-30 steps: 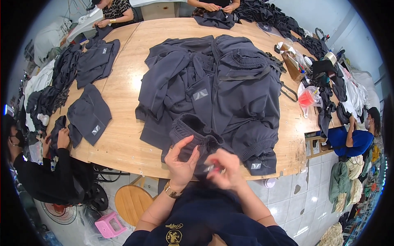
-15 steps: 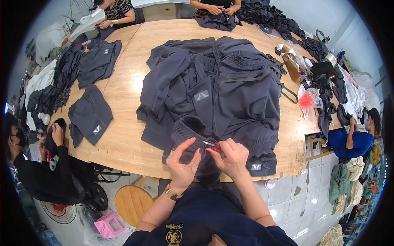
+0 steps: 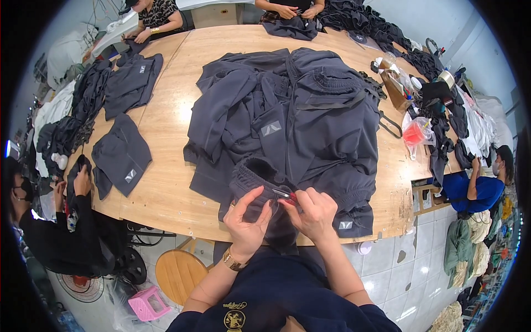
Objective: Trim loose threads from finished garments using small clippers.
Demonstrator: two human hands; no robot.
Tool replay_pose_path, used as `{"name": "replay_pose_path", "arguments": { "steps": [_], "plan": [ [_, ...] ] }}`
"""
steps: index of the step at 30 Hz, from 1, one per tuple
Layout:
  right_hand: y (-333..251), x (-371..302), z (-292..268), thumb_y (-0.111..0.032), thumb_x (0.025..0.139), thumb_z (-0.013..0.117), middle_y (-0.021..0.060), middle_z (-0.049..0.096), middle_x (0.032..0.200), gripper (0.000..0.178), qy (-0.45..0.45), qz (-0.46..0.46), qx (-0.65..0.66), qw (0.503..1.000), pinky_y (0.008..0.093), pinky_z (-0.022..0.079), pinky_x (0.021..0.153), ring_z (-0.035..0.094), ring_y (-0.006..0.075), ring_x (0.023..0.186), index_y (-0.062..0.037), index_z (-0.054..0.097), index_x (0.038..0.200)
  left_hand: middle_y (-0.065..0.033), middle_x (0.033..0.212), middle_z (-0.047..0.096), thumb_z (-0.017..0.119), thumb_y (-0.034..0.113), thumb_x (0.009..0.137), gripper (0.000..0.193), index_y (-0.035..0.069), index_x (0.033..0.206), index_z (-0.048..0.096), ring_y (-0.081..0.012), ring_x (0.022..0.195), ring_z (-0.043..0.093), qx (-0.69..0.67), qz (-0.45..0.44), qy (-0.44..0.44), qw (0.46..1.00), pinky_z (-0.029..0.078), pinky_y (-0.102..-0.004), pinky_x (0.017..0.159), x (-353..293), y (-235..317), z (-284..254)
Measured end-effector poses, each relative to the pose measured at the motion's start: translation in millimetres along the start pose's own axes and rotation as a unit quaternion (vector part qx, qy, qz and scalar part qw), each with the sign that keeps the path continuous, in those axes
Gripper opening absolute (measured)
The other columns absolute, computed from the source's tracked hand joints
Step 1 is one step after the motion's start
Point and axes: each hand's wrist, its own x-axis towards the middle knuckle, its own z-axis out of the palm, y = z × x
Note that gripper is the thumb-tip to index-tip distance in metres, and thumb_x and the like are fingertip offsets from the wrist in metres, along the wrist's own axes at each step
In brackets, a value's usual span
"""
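Observation:
Dark grey garments (image 3: pixel 332 133) lie heaped on the wooden table in front of me. A gathered elastic opening (image 3: pixel 250 176) of one garment is raised at the near edge of the heap. My left hand (image 3: pixel 248 221) pinches the edge of that opening between thumb and fingers. My right hand (image 3: pixel 311 211) is closed around a small red-handled cutting tool, thread snips (image 3: pixel 285 194) by their look, whose metal blades point left at the elastic edge. The fingertips of both hands are close together. Whether a thread lies between the blades is too small to tell.
The wooden table (image 3: pixel 168 160) carries dark folded pieces (image 3: pixel 123 155) at left. A bag with red drink (image 3: pixel 416 133) stands at right. Co-workers sit around the table. A round stool (image 3: pixel 180 275) and pink plastic stool (image 3: pixel 148 304) are on the floor at lower left.
My hands and the snips have barely shifted, staying at the elastic edge. At the left, a co-worker's hands and dark cloth have moved slightly.

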Motion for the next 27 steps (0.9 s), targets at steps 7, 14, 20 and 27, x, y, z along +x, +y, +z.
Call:
{"name": "replay_pose_path", "arguments": {
  "steps": [7, 14, 20, 27],
  "plan": [
    [-1.3, 2.1, -1.9, -0.028, 0.069, 0.077, 0.0012, 0.048, 0.059, 0.028, -0.016, 0.004, 0.015, 1.000, 0.0288, 0.033, 0.045, 0.044, 0.0182, 0.045, -0.0086, 0.057, 0.069, -0.0107, 0.092, 0.069, 0.073, -0.003, 0.070, 0.034, 0.001, 0.104, 0.066, -0.0192, 0.080, 0.065, -0.005, 0.001, -0.009, 1.000, 0.049, -0.0278, 0.073, -0.4, 1.8, -0.1],
    [-0.8, -0.4, -1.2, -0.026, 0.069, 0.077, 0.0017, 0.048, 0.059, 0.028, -0.026, 0.024, 0.053, 0.998, 0.0293, 0.034, 0.045, 0.045, 0.0188, 0.045, -0.0079, 0.056, 0.068, -0.0117, 0.094, 0.069, 0.072, -0.003, 0.072, 0.034, -0.001, 0.105, 0.065, -0.0181, 0.080, 0.065, -0.041, -0.023, -0.005, 0.999, 0.049, -0.0271, 0.073, -1.0, 1.0, 0.9],
    [-4.6, -2.5, -0.1, -0.030, 0.073, 0.074, 0.0010, 0.046, 0.058, 0.029, -0.024, 0.027, 0.079, 0.996, 0.0291, 0.033, 0.043, 0.043, 0.0182, 0.044, -0.0100, 0.055, 0.067, -0.0120, 0.093, 0.069, 0.074, -0.002, 0.072, 0.035, -0.001, 0.106, 0.066, -0.0174, 0.079, 0.065, -0.021, -0.015, 0.002, 1.000, 0.050, -0.0270, 0.072, -1.7, -3.5, 1.3],
    [-6.8, -5.5, 1.8, -0.028, 0.074, 0.074, 0.0030, 0.050, 0.060, 0.028, -0.035, 0.068, 0.115, 0.990, 0.0303, 0.036, 0.044, 0.048, 0.0206, 0.045, -0.0081, 0.055, 0.068, -0.0119, 0.093, 0.069, 0.075, 0.000, 0.072, 0.035, 0.000, 0.107, 0.066, -0.0175, 0.077, 0.065, -0.009, 0.003, 0.002, 1.000, 0.049, -0.0270, 0.071, -2.1, -2.4, 1.2]
  ]
}}
